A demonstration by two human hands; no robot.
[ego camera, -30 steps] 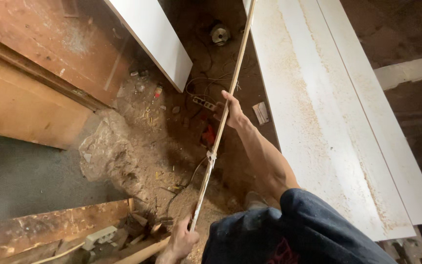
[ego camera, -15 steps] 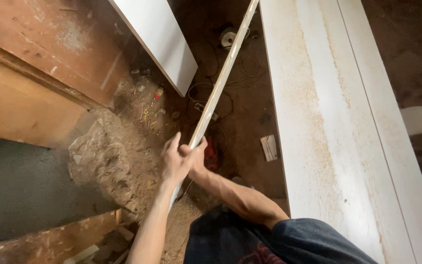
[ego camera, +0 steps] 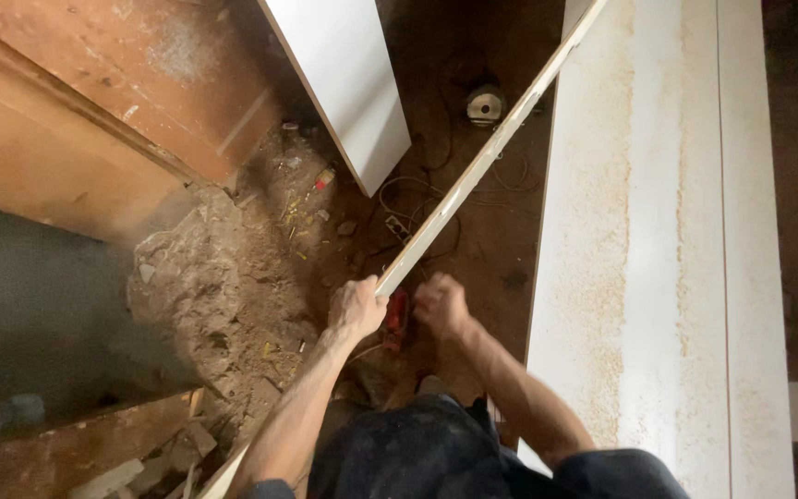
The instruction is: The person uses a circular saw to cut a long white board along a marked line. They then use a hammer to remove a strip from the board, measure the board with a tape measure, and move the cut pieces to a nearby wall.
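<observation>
1. Near the bottom middle of the frame, the left hand (ego camera: 355,310) is closing its fingers around the long thin strip (ego camera: 473,180) and taking its weight; half a second ago it was gripping the strip at much the same spot, whereas a second ago it was down at the strip's lower end.
2. Just right of it, the right hand (ego camera: 442,307) is blurring with motion. It is sitting beside the strip rather than on it, and I cannot tell how far it is open. A second ago this hand was the one clasping the strip higher up, so the hold is now passing to the left hand alone.
3. Between the two hands, a small red tool (ego camera: 395,319) is lying on the dirt floor (ego camera: 260,277), partly hidden.
4. Running from the lower left corner past the left hand up to the upper right, the strip is looking pale, narrow and straight, with a light face and a raw wooden edge, and it is tilting further to the right than before.
5. Along the right side, the wide white board (ego camera: 658,231) is lying dusted with sawdust.
6. Farther up, a white panel (ego camera: 344,83), loose cables (ego camera: 417,189) and a round device (ego camera: 485,105) are resting on the dark floor.
</observation>
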